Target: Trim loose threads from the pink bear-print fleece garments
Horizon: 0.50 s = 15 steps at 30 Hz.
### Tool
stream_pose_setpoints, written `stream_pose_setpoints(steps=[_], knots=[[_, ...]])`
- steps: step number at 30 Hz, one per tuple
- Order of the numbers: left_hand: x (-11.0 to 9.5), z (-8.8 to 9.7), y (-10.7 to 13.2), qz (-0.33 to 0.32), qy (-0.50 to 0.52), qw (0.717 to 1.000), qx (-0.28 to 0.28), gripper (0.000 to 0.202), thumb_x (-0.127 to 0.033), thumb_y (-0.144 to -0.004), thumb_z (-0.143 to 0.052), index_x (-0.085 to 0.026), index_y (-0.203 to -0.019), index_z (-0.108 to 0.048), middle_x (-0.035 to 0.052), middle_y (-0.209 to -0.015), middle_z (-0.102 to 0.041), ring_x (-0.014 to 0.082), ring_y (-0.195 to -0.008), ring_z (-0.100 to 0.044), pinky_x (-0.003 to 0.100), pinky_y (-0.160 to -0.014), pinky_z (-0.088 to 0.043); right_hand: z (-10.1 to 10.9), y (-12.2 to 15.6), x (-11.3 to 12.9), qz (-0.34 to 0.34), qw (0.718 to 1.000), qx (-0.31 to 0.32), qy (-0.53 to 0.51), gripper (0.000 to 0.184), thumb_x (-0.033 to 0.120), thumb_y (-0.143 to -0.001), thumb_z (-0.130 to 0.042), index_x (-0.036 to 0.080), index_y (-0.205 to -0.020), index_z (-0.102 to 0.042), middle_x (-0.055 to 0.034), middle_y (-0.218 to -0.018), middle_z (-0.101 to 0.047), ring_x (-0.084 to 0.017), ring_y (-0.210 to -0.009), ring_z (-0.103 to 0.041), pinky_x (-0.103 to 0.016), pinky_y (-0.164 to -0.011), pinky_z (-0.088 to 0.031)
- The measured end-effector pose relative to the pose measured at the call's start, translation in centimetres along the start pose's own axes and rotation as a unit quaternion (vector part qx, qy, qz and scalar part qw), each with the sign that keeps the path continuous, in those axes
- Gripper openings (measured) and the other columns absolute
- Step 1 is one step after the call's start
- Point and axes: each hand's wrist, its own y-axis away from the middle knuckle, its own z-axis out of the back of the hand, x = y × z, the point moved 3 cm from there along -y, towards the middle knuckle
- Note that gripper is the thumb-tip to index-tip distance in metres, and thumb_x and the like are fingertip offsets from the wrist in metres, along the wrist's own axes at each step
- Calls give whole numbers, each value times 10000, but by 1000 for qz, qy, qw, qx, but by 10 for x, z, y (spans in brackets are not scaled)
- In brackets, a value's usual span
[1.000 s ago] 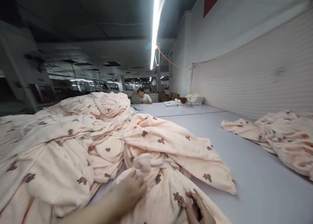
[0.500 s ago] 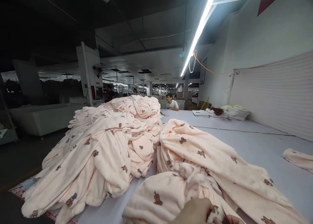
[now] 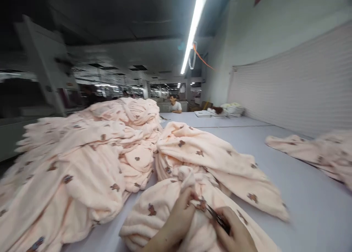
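Note:
A pale pink plush garment [image 3: 148,211] with small brown bear prints lies bunched on the table in front of me. My left hand [image 3: 181,213] is closed on a fold of it, beside a bear print. In my right hand [image 3: 235,232] is a pair of dark thread snips [image 3: 220,219], their tips pointing left at the pinched fold. Whether the blades touch the cloth I cannot tell. Just behind, a sleeve-like length of the same plush [image 3: 214,156] stretches out to the right.
A tall heap of matching plush garments [image 3: 90,167] covers the left side of the table [image 3: 310,208]. More pink cloth [image 3: 316,149] lies at the right. Folded stacks [image 3: 232,110] stand at the far end, near a seated person [image 3: 175,106]. A light tube hangs overhead.
The view has swung right and down, so both hands and the snips now show more fully. More of the pink cloth at the right has come into view.

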Motion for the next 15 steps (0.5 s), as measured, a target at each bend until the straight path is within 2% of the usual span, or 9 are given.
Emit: stream_pose_setpoints(steps=[2, 4, 8, 11, 15], knots=[[6, 1, -2, 15, 11, 1000, 18, 68, -163, -771, -503, -218, -805, -524, -11, -801, -585, 197, -842, -532, 303, -807, -379, 9, 2, 7, 0, 999, 25, -22, 161, 361, -812, -544, 250, -841, -657, -22, -849, -663, -215, -833, -623, -295, -739, -475], [10, 2, -3, 29, 25, 999, 38, 55, -169, -782, -509, -218, -808, -511, -19, -793, -561, 185, -827, -513, 281, -789, -376, 16, 6, 10, -1, 1000, 19, -17, 196, 363, -861, -518, 253, -930, -664, -27, -913, -653, -203, -883, -621, -276, -763, -469], [10, 1, 0, 47, 51, 995, 64, 54, -199, -831, -512, -211, -781, -496, -20, -788, -537, 169, -813, -481, 274, -790, -372, 12, 12, 14, 18, 997, -18, 77, 215, 315, -881, -493, 271, -1026, -646, -23, -969, -629, -184, -823, -635, -261, -706, -472], [8, -1, 1, 60, 94, 991, 77, 128, -246, -839, -550, -205, -740, -479, -19, -775, -527, 164, -796, -459, 276, -777, -378, 1, 9, 12, 29, 990, -19, 136, 222, 294, -903, -450, 271, -1008, -644, -23, -955, -628, -179, -752, -636, -268, -659, -467], [9, -2, -1, 76, 162, 980, 85, 154, -202, -805, -589, -206, -705, -471, -33, -746, -528, 147, -758, -457, 256, -745, -393, 0, 4, 2, -14, 994, -22, 108, 224, 308, -925, -424, 275, -941, -645, -10, -911, -629, -175, -779, -640, -258, -650, -466]])
